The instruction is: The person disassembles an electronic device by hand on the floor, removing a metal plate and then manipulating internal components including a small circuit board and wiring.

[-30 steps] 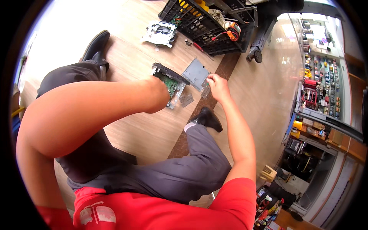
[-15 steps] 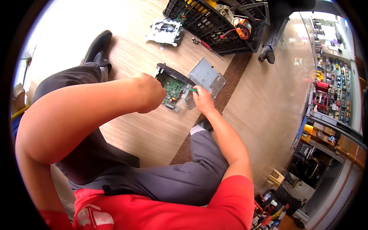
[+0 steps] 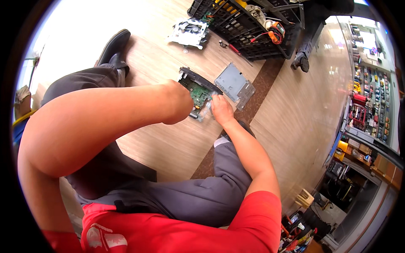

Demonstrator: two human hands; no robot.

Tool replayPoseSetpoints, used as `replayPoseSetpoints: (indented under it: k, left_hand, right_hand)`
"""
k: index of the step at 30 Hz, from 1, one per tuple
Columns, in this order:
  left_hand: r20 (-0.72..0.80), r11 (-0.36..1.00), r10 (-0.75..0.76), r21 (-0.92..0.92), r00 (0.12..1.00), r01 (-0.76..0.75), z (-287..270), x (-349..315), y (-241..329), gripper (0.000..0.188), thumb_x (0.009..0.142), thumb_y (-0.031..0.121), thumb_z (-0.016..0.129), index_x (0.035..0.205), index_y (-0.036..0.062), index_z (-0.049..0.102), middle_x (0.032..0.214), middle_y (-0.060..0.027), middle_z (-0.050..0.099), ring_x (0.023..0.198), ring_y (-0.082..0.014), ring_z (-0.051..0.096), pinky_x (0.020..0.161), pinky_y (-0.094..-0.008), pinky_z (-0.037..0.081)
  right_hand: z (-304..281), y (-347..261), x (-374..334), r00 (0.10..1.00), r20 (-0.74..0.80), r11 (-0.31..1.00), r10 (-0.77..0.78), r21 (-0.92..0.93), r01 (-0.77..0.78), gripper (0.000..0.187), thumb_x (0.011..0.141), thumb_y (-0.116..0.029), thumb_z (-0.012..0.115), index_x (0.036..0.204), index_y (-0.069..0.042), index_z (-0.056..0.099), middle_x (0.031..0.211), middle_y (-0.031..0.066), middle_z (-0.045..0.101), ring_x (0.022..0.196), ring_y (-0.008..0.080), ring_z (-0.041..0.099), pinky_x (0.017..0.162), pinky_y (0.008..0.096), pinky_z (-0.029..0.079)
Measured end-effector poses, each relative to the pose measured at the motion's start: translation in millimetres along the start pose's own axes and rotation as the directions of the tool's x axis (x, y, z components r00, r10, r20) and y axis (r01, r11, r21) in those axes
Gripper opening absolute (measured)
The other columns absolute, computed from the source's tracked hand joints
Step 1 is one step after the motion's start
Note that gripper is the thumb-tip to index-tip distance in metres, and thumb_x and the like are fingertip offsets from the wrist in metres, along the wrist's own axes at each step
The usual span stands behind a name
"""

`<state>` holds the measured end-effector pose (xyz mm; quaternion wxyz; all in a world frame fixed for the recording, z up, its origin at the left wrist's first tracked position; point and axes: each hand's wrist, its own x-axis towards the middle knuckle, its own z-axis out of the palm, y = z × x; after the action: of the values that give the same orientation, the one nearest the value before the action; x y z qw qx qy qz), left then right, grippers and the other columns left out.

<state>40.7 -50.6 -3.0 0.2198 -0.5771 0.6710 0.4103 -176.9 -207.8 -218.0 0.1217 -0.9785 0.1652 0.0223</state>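
Near the frame's upper centre, on the floor, the right hand [image 3: 221,110] has come off the grey metal cover [image 3: 231,82] onto the green circuit board [image 3: 197,95], fingers pinching its edge; the left hand [image 3: 179,103], curled, steadies the board's other side.

The board [image 3: 197,93] is green, dotted with small silver and dark parts, in a black frame. The plate [image 3: 231,81] beside it is plain grey with a ribbed, lighter grey edge. The floor [image 3: 168,143] is pale wood-grain planks, crossed by a dark brown strip [image 3: 253,105]; further right it turns glossy tan. The crate [image 3: 236,21] is black lattice, holding an orange meter [image 3: 276,31] with red leads. The metal part [image 3: 189,31] near it is silver-white. The screwdriver [image 3: 234,48] has a red handle. The shirt [image 3: 190,232] is red with a white print, the trousers [image 3: 190,198] grey, the shoe [image 3: 113,47] black.
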Motion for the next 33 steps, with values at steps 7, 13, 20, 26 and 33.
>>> replayPoseSetpoints:
  k: [7, 13, 20, 26, 33]
  left_hand:
    - [-0.024, 1.0, 0.007, 0.014, 1.0, -0.007, 2, 0, -4, 0.044, 0.09, 0.032, 0.063, 0.119, 0.0003, 0.058, 0.103, -0.0142, 0.07, 0.099, -0.0299, 0.067, 0.084, -0.0404, 0.053]
    - [-0.007, 1.0, 0.01, 0.009, 1.0, -0.01, -1, -4, -4, 0.04, 0.09, 0.032, 0.064, 0.114, 0.0007, 0.062, 0.103, -0.0139, 0.07, 0.099, -0.0295, 0.068, 0.083, -0.0401, 0.053]
    - [0.001, 1.0, -0.003, 0.018, 1.0, 0.003, -2, -5, -5, 0.039, 0.089, 0.032, 0.065, 0.112, 0.0012, 0.062, 0.103, -0.0127, 0.071, 0.099, -0.0289, 0.068, 0.083, -0.04, 0.053]
    - [-0.014, 0.999, 0.01, 0.035, 1.0, -0.009, 0, -6, -6, 0.041, 0.089, 0.034, 0.065, 0.114, 0.0017, 0.062, 0.104, -0.0128, 0.071, 0.099, -0.0284, 0.068, 0.083, -0.0394, 0.053]
    - [-0.029, 0.999, 0.017, 0.029, 0.999, -0.016, -2, -7, -6, 0.04, 0.089, 0.033, 0.065, 0.114, 0.0021, 0.062, 0.104, -0.0129, 0.071, 0.1, -0.0284, 0.067, 0.084, -0.0397, 0.053]
  right_hand:
    - [10, 6, 4, 1.0, 0.01, 0.999, 0.028, -0.026, -0.027, 0.008, 0.089, -0.015, 0.055, 0.091, -0.008, 0.056, 0.089, 0.0138, 0.061, 0.081, 0.0327, 0.066, 0.069, 0.044, 0.055]
    - [10, 2, 8, 0.999, 0.049, 0.998, 0.018, -0.058, -0.015, 0.006, 0.089, -0.013, 0.052, 0.091, -0.008, 0.055, 0.09, 0.0141, 0.061, 0.08, 0.033, 0.065, 0.069, 0.0444, 0.055]
    - [10, 0, 11, 0.997, 0.076, 0.998, 0.012, -0.07, -0.007, 0.006, 0.088, -0.008, 0.049, 0.091, -0.007, 0.054, 0.09, 0.0148, 0.06, 0.084, 0.0336, 0.064, 0.072, 0.0447, 0.054]
    - [8, -3, 12, 0.995, 0.093, 0.997, 0.022, -0.074, -0.015, 0.005, 0.088, -0.008, 0.05, 0.09, -0.007, 0.054, 0.09, 0.0142, 0.06, 0.085, 0.0327, 0.064, 0.072, 0.0449, 0.054]
    - [17, 4, 11, 0.989, 0.131, 0.994, 0.062, -0.095, -0.049, 0.015, 0.089, -0.018, 0.061, 0.098, -0.008, 0.055, 0.094, 0.0135, 0.06, 0.086, 0.0339, 0.063, 0.075, 0.0439, 0.053]
